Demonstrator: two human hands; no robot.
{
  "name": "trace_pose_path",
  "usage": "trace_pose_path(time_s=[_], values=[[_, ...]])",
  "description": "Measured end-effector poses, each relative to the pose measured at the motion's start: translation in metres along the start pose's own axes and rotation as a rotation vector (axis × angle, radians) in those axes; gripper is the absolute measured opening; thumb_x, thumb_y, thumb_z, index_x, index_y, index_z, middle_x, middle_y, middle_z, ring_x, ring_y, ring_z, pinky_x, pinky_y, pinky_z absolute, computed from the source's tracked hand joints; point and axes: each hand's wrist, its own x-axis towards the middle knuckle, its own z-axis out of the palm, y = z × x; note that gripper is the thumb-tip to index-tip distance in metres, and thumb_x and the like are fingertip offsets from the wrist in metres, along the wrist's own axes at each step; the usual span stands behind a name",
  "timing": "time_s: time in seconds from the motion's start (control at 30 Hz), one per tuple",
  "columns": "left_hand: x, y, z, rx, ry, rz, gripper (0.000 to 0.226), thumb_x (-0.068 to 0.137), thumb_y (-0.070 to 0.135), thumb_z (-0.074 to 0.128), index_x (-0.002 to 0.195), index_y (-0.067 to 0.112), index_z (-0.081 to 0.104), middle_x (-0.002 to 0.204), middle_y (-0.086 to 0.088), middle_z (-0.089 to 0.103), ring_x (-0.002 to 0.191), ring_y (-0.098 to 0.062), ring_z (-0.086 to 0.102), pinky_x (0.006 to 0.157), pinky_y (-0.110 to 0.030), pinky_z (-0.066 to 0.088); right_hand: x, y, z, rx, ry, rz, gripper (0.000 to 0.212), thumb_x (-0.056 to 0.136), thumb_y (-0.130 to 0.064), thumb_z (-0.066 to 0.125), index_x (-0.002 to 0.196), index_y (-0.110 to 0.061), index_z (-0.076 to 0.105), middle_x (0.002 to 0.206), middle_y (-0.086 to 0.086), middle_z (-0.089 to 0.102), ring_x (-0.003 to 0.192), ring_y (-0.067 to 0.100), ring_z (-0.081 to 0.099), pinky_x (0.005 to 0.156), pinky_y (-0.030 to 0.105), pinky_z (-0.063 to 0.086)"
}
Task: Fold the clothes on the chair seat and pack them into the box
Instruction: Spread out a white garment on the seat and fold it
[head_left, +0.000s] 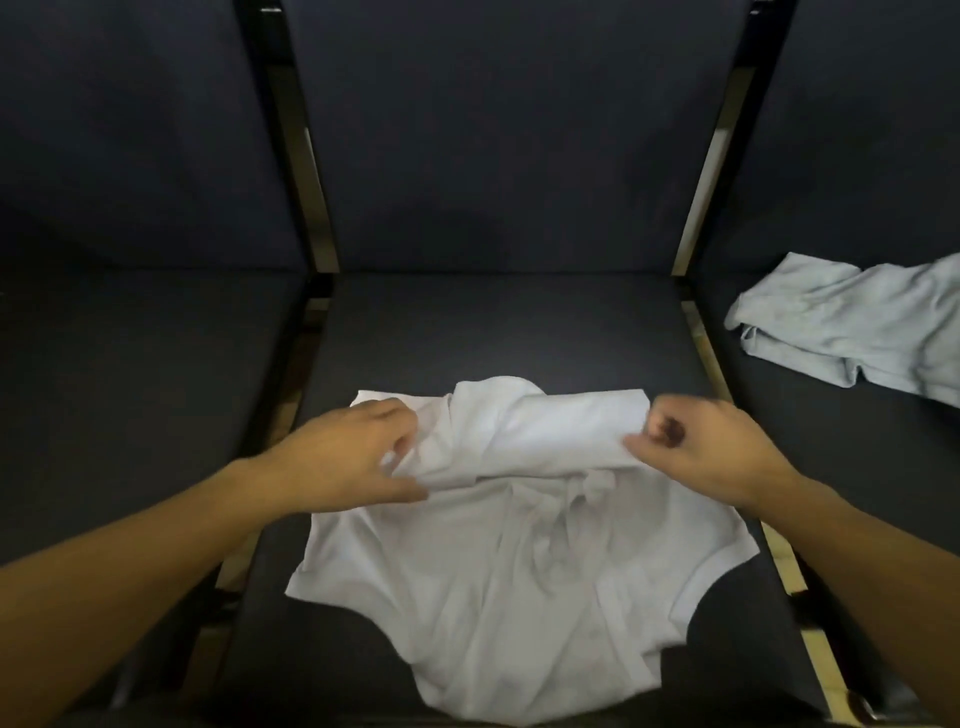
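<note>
Lying across the dark chair seat (498, 332) nearest the camera is a white shirt (493, 582), pretty rumpled, with its near edge hanging close to the front lip of the seat and its far end folded back over itself into a thick band. Both hands are on that band. The left hand (348, 457) has its thumb tucked under the fold and its fingers curled over the top, so it's gripping the left end of the folded cloth. The right hand (706, 447) is bunched up almost like a fist, thumb and fingers pinching the right end of the same fold. Both forearms come in bare from the bottom corners.

Further back and off to the right, on the neighbouring seat (779, 415), there's a second garment (852, 332), pale grey-blue, crumpled and lying by itself, well apart from the shirt. Behind everything are the dark seat backs (509, 130) with shiny frame bars (706, 171) between them.
</note>
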Motion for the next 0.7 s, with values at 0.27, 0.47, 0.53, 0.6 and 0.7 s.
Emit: trace_pose_path(time_s=[0.27, 0.47, 0.53, 0.6, 0.7], values=[[0.013, 0.015, 0.028, 0.014, 0.267, -0.047, 0.021, 0.101, 0.041, 0.051, 0.112, 0.025, 0.060, 0.121, 0.010, 0.055, 0.111, -0.013, 0.055, 0.086, -0.024, 0.042, 0.033, -0.032, 0.016, 0.154, 0.031, 0.289, 0.022, 0.089, -0.039, 0.070, 0.103, -0.025, 0.060, 0.093, -0.002, 0.065, 0.085, 0.018, 0.063, 0.077, 0.036, 0.056], [0.008, 0.002, 0.011, -0.840, 0.555, -0.196, 0.013, 0.103, 0.020, 0.059, 0.093, 0.019, 0.068, 0.087, -0.001, 0.068, 0.085, -0.019, 0.067, 0.079, -0.038, 0.055, 0.030, -0.021, 0.007, 0.753, 0.297, 0.147, 0.006, 0.094, -0.023, 0.070, 0.089, -0.021, 0.067, 0.088, 0.005, 0.071, 0.078, 0.019, 0.066, 0.066, 0.039, 0.056], [0.007, 0.002, -0.003, -1.163, 0.605, -0.286, 0.016, 0.106, 0.018, 0.054, 0.101, 0.014, 0.069, 0.098, -0.008, 0.073, 0.092, -0.024, 0.072, 0.079, -0.037, 0.060, 0.029, -0.018, 0.004, 0.845, 0.358, 0.164, 0.004, 0.093, -0.018, 0.071, 0.093, -0.015, 0.068, 0.093, 0.010, 0.073, 0.081, 0.020, 0.068, 0.071, 0.040, 0.057], [0.005, 0.002, -0.016, -1.397, 0.608, -0.341, 0.015, 0.107, 0.016, 0.051, 0.108, 0.009, 0.065, 0.108, -0.010, 0.075, 0.098, -0.024, 0.075, 0.080, -0.035, 0.060, 0.028, -0.013, 0.002, 0.812, 0.325, 0.186, 0.012, 0.091, -0.010, 0.072, 0.101, -0.012, 0.068, 0.099, 0.008, 0.073, 0.088, 0.020, 0.070, 0.077, 0.035, 0.058], [0.000, 0.001, -0.025, -1.585, 0.585, -0.371, 0.014, 0.102, 0.002, 0.048, 0.104, 0.008, 0.061, 0.106, -0.013, 0.073, 0.097, -0.027, 0.074, 0.084, -0.040, 0.059, 0.023, -0.003, 0.002, 0.613, 0.135, 0.270, 0.033, 0.087, -0.005, 0.072, 0.117, -0.015, 0.063, 0.109, 0.001, 0.068, 0.092, 0.015, 0.065, 0.073, 0.025, 0.050]])
